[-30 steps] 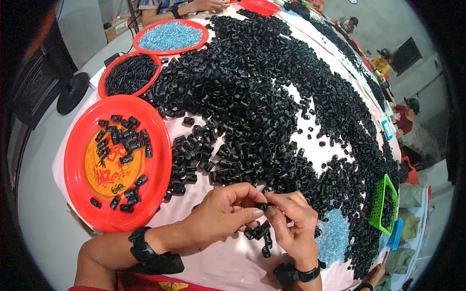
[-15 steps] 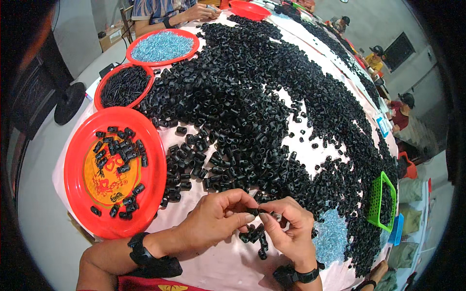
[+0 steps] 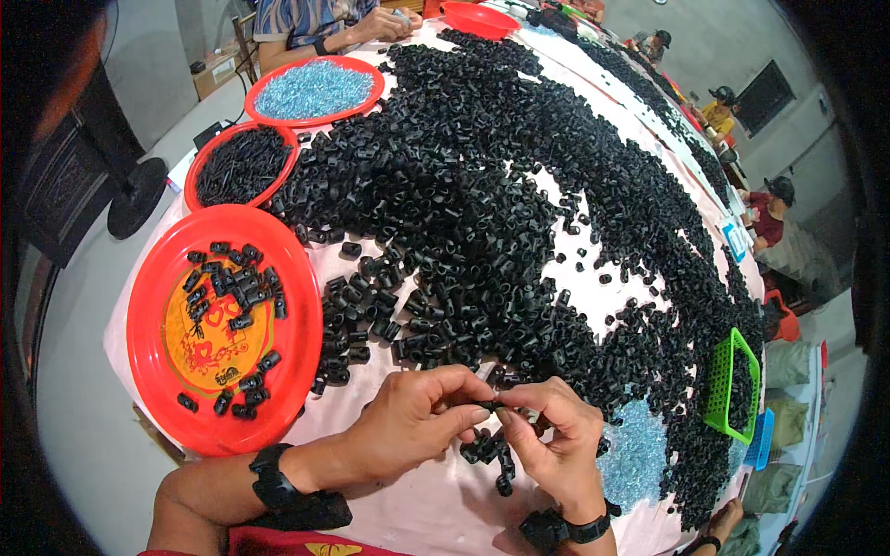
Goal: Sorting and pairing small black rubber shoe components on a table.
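Observation:
Near the front edge of the table my left hand and my right hand meet fingertip to fingertip. Both are closed in a pinch on a small black plastic part, mostly covered by the fingers. Just below them lie several loose black parts on the pale pink cloth. Beyond my hands spreads a large heap of short black tubular parts. Left of my left hand stands a red oval tray with some black parts on it. A pile of small clear-blue pieces lies right of my right hand.
Farther left are a red plate of thin black pieces and a red plate of clear-blue pieces. A green basket and a blue basket stand at the right. A person's hands work across the table; others sit farther along.
My hands stay together in nearly the same place. The black part between my fingertips shows less than before. The whole scene has shifted slightly right in the picture.

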A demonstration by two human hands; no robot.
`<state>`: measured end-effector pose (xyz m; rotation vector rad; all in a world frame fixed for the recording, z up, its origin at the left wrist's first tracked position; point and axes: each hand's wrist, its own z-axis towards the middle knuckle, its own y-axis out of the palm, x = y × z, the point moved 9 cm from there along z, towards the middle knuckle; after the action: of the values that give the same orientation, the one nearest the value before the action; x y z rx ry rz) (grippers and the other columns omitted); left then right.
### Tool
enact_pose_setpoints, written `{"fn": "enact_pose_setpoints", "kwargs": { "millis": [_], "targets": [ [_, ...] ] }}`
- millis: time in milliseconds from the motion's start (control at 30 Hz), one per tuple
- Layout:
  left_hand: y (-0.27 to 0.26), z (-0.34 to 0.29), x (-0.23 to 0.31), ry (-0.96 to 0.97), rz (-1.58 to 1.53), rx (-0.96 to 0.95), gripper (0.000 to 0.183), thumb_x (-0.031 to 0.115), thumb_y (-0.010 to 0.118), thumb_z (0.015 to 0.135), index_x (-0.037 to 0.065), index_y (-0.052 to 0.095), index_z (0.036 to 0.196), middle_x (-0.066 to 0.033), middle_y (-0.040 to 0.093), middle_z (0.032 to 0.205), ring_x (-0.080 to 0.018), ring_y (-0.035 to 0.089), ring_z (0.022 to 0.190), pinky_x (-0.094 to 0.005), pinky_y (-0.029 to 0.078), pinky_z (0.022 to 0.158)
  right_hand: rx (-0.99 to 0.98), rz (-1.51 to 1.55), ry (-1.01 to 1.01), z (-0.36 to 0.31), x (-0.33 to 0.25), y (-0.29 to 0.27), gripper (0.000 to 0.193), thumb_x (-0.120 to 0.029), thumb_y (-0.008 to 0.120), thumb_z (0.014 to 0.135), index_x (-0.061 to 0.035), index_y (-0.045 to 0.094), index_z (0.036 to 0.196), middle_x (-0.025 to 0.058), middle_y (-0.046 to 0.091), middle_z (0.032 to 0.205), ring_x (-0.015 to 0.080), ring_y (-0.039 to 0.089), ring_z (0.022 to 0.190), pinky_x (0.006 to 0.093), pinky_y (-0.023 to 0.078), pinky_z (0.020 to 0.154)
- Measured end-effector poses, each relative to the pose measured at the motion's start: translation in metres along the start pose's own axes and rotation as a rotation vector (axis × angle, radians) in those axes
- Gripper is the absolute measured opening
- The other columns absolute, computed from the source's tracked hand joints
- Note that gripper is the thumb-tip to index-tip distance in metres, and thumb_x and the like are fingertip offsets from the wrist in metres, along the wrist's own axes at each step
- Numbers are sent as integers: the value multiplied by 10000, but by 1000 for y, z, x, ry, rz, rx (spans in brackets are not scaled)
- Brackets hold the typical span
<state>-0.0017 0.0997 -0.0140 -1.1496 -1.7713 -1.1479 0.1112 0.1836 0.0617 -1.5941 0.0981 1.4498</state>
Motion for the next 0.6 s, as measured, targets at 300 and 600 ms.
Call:
{"fn": "enact_pose_setpoints", "kwargs": {
  "millis": [300,600],
  "targets": [
    [3,3,-7,-113,-222,-78,222,111,643,1009,16,662,1208,-21,707,849,-40,623,699,-192,495,587,92,204,60,-4,22,-4,146,14,753,849,-7,771,992,89,747,913,112,645,751,231,478,610],
    [0,6,-9,-109,-178,-50,244,77,662,993,1,653,1224,-34,712,972,-57,659,805,-181,505,662,73,116,-2,-2,16,-4,166,27,754,842,-18,777,1000,88,754,921,118,642,731,226,474,588]
  ]
}}
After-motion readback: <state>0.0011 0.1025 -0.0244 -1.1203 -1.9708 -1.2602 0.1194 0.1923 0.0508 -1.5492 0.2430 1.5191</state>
